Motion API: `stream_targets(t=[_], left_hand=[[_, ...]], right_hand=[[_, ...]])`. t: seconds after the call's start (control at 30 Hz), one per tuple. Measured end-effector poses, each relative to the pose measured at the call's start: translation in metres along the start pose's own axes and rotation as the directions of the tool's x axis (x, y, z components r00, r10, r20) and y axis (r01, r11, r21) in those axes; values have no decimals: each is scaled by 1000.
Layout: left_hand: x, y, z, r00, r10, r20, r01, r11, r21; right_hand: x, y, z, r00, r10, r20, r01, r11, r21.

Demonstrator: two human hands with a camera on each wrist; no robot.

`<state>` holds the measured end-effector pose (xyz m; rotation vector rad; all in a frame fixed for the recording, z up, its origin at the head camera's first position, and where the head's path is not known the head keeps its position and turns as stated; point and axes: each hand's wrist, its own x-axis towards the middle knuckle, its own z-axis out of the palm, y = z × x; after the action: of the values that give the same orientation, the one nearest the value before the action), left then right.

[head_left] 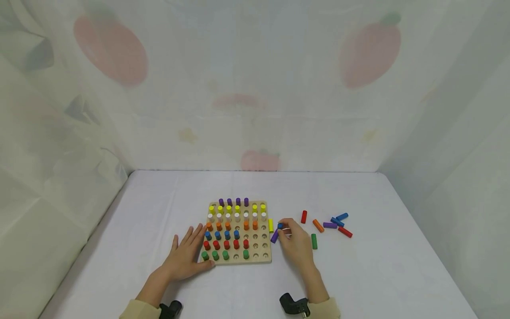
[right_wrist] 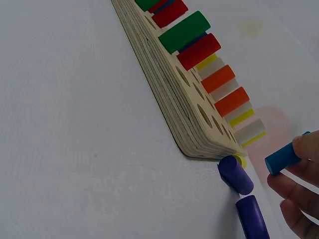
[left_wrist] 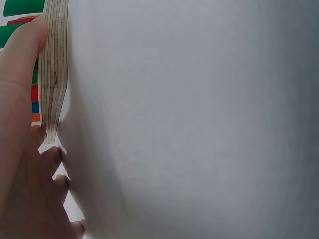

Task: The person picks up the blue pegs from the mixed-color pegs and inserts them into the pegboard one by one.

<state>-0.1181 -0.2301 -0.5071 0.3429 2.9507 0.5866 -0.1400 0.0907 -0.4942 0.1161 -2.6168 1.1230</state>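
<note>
A wooden pegboard [head_left: 255, 261] with rows of coloured pegs lies on the table. Along its left edge rests my left hand [head_left: 181, 259], fingers straight and spread; in the left wrist view the thumb [left_wrist: 22, 45] touches the board's near side. Right of the board, my right hand [head_left: 298, 246] pinches a blue peg [right_wrist: 284, 158] between thumb and fingers, above the table. Beneath that hand lies a purple peg [head_left: 274, 236]; the right wrist view shows two purple pegs [right_wrist: 237, 177] by the board's corner. A yellow peg [head_left: 271, 225] lies beside the board's right edge.
Loose pegs lie farther right: a red peg [head_left: 304, 216], an orange peg [head_left: 318, 225], a green peg [head_left: 314, 241], a purple peg [head_left: 329, 225], two blue pegs [head_left: 341, 216] and another red peg [head_left: 345, 232]. Bare holes [head_left: 260, 246] show at the board's right side.
</note>
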Motion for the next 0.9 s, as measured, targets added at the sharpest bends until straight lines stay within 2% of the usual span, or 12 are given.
stream_targets(t=[0.47, 0.67, 0.9], left_hand=[[0, 1, -1, 1000, -2, 8, 2, 1000, -2], [0, 1, -1, 1000, -4, 9, 4, 1000, -3], [0, 1, -1, 1000, -4, 10, 4, 1000, 1]], right_hand=[[-2, -11, 14, 993, -103, 59, 99, 993, 64], [-3, -16, 20, 987, -111, 120, 97, 989, 115], [-2, -25, 27, 972, -191, 137, 169, 973, 156]])
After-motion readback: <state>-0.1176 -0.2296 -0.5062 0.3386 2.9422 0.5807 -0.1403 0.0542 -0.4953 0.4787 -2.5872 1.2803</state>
